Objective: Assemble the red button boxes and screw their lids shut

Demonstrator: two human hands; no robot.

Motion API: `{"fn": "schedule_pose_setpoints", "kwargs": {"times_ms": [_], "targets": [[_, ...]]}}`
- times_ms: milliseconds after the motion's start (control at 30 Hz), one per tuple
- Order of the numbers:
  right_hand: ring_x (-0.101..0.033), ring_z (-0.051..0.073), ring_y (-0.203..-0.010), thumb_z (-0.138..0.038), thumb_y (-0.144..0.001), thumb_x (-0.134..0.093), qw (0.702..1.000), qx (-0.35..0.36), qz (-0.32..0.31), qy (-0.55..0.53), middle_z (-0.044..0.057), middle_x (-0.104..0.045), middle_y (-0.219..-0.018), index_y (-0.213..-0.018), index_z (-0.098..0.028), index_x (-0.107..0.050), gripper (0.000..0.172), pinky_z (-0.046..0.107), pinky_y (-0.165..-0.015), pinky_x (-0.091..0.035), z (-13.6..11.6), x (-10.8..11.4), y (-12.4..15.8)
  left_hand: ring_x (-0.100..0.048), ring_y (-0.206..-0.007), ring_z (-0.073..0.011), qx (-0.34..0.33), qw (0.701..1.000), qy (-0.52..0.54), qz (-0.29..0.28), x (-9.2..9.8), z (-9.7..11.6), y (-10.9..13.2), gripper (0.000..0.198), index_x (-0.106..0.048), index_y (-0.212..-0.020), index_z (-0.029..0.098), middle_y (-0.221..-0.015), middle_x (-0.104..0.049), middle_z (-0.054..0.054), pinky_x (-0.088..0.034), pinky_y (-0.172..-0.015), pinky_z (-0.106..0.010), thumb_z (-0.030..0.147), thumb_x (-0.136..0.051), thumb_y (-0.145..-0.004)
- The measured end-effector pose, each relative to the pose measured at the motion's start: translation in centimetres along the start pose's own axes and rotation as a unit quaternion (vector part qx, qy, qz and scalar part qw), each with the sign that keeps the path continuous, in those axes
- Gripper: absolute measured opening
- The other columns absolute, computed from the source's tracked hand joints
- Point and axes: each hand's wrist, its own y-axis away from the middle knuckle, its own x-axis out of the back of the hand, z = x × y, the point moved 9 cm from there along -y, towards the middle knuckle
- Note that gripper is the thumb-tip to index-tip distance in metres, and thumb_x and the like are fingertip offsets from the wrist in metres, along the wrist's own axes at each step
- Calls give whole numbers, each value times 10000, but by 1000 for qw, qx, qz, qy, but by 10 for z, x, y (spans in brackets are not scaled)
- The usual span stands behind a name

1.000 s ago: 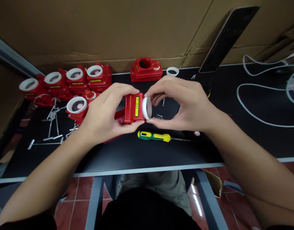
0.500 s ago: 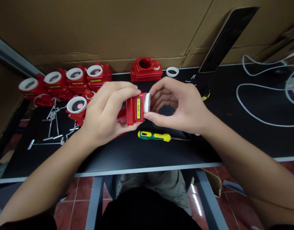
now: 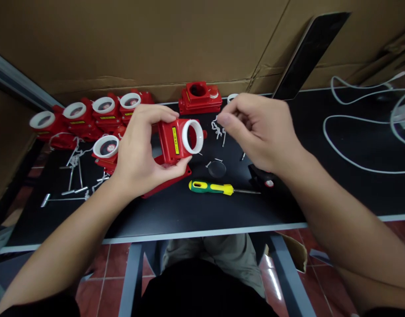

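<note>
A red plastic box with white ring [image 3: 176,141] is clamped in the left hand [image 3: 139,149], ring faced toward pinched-together fingertips of the right hand [image 3: 258,130] just beside

Backdrop of brown cardboard sheets [image 3: 156,44], creased and overlapping, behind a black tabletop [image 3: 321,193] with a pale front edge. Dark flat panel [image 3: 308,57] leaning against the cardboard, upper right. Grey metal rail [image 3: 17,77] slanting at far left. Grey table legs [image 3: 129,281] below. Floor [image 3: 99,273] of glossy red tiles.
</note>
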Motion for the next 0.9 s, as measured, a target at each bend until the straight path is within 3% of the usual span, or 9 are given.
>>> {"fn": "schedule_pose_setpoints", "kwargs": {"times_ms": [100,233,300,400,467,567,633,733,900], "targets": [[-769,264,-872,-345,-1212,-554,998,10,26,50,72,-796,-922,-928,-273,-729,341,457,-874,-621,-1,8,-4,-758,-1314,-354,-11,1000,-25,12,4,-3,-3,629,-538,-1442,356,-1404,-750,-81,-688,-1156,-669,443,-871,-915],[-803,266,-972,-271,-1189,-559,999,18,23,42,89,-858,-1200,-1191,-296,-794,236,468,-951,-658,1,5,-5,-750,-1230,-369,-63,995,-58,44,14,3,-7,602,-628,-1483,322,-1380,-788,-84,-680,-1093,-672,440,-849,-936],[-758,239,-805,-344,-1179,-629,999,6,15,33,54,-856,-1018,-1122,-285,-793,183,440,-829,-634,7,0,-4,-749,-1194,-372,-73,994,-46,70,21,2,-7,562,-673,-1462,302,-1360,-800,-90,-677,-1051,-661,441,-841,-943],[-644,204,-639,-456,-1181,-651,998,2,-29,56,12,-730,-712,-869,-256,-742,381,398,-703,-529,13,-11,-3,-748,-1170,-373,-41,994,-34,91,27,-11,-6,497,-685,-1425,292,-1330,-791,-97,-669,-1016,-654,465,-810,-976],[-709,220,-743,-342,-1197,-547,994,37,-75,70,46,-813,-861,-936,-241,-796,374,395,-737,-520,10,-18,-1,-750,-1190,-367,1,996,-16,91,27,-26,-4,468,-647,-1435,310,-1344,-753,-97,-670,-1037,-646,495,-754,-1019],[-805,259,-981,-170,-1127,-527,991,61,-97,71,85,-887,-1205,-1214,-238,-845,336,402,-824,-543,8,-15,-1,-750,-1252,-343,45,997,2,68,23,-41,-2,490,-572,-1493,344,-1404,-697,-89,-676,-1110,-601,479,-704,-1041],[-776,247,-843,-264,-1118,-668,993,27,-91,68,57,-875,-1000,-1077,-237,-825,164,381,-766,-507,14,-6,-3,-739,-1293,-356,57,997,-30,42,19,-44,-2,549,-576,-1526,336,-1405,-697,-101,-668,-1146,-598,436,-729,-1009],[-656,207,-644,-385,-1121,-743,993,-5,-102,58,6,-744,-716,-878,-235,-735,286,357,-691,-439,17,3,-6,-735,-1271,-389,56,995,-86,1,14,-41,-3,535,-662,-1483,305,-1325,-713,-113,-658,-1137,-630,424,-764,-972],[-764,232,-870,-98,-1087,-519,984,-3,-153,92,77,-863,-1081,-1256,-211,-826,368,372,-815,-511,20,-6,-5,-738,-1233,-395,56,993,-82,-66,4,-35,-3,507,-693,-1460,259,-1332,-707,-136,-646,-1132,-641,409,-756,-980]]}}
